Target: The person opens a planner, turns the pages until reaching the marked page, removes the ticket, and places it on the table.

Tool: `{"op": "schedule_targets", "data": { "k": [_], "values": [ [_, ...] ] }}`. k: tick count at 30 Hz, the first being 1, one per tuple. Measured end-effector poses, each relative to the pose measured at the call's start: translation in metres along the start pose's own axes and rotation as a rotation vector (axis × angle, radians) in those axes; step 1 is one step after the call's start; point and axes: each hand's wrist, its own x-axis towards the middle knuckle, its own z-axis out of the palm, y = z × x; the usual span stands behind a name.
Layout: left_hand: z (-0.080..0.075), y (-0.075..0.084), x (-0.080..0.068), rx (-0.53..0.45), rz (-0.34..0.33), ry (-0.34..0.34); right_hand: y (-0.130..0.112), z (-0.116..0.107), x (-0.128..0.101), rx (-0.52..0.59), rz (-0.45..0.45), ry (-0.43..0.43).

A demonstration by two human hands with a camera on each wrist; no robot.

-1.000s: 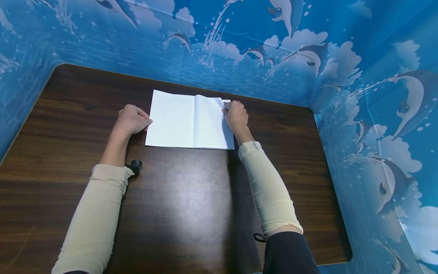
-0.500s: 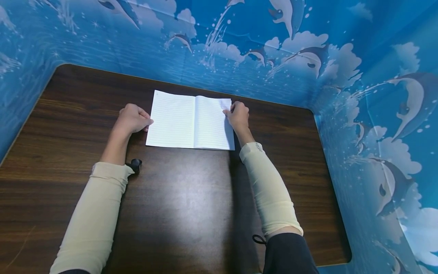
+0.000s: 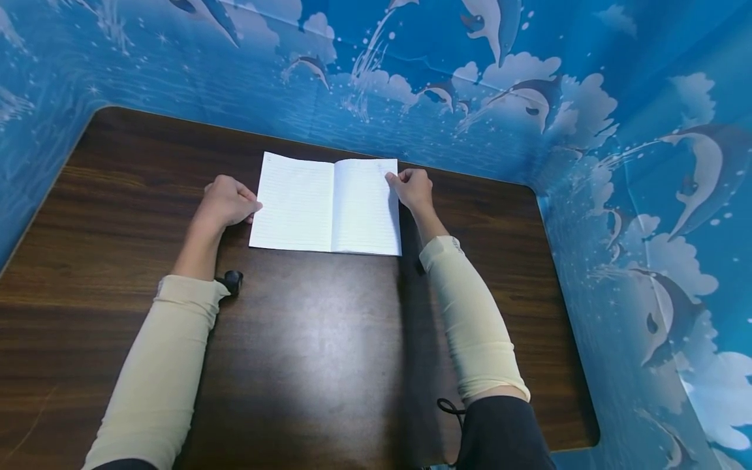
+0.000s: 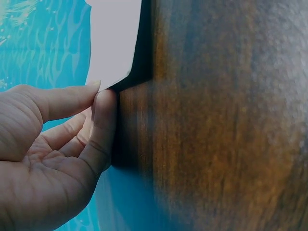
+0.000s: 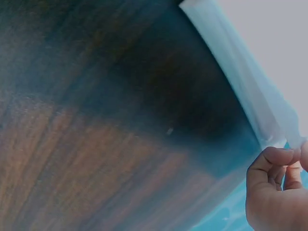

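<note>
An open notebook (image 3: pixel 296 205) with ruled white pages lies near the far edge of the table. My left hand (image 3: pixel 226 201) pinches its left edge; the left wrist view shows thumb and index fingertip meeting on the corner part of the sheets (image 4: pixel 113 38). On the other side, my right hand (image 3: pixel 413 189) pinches the outer edge of the right page (image 3: pixel 367 205) near its top corner. That page (image 5: pixel 274 48) stands raised over the pages below it in the right wrist view, where part of the right hand (image 5: pixel 276 187) is cut off by the frame.
The dark wood-grain table (image 3: pixel 317 339) has rounded corners. A blue curtain (image 3: pixel 247 85) printed with dolphins hangs along its far and right sides. A black wrist strap piece (image 3: pixel 232 283) shows at the left sleeve, and a thin dark loop (image 3: pixel 449 406) near the right sleeve.
My right hand first worked at the top right corner of the page, then shifted slightly right and up; the page's corner has lifted with it. My left hand stays at the left edge.
</note>
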Motion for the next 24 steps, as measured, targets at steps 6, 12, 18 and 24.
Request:
{"op": "schedule_targets", "data": {
  "k": [6,12,18,24],
  "values": [
    [0.000,0.000,0.001,0.005,-0.001,0.002,-0.019,-0.004,-0.003,0.092,-0.002,-0.044],
    [0.001,0.000,-0.001,-0.004,-0.015,-0.005,-0.044,-0.007,-0.007,0.142,-0.013,-0.069],
    [0.001,-0.001,-0.002,-0.006,-0.014,-0.012,-0.066,-0.005,-0.013,0.201,-0.044,-0.126],
    [0.000,0.000,-0.003,-0.009,-0.011,-0.017,-0.088,0.005,-0.024,0.306,-0.120,-0.186]
  ]
}}
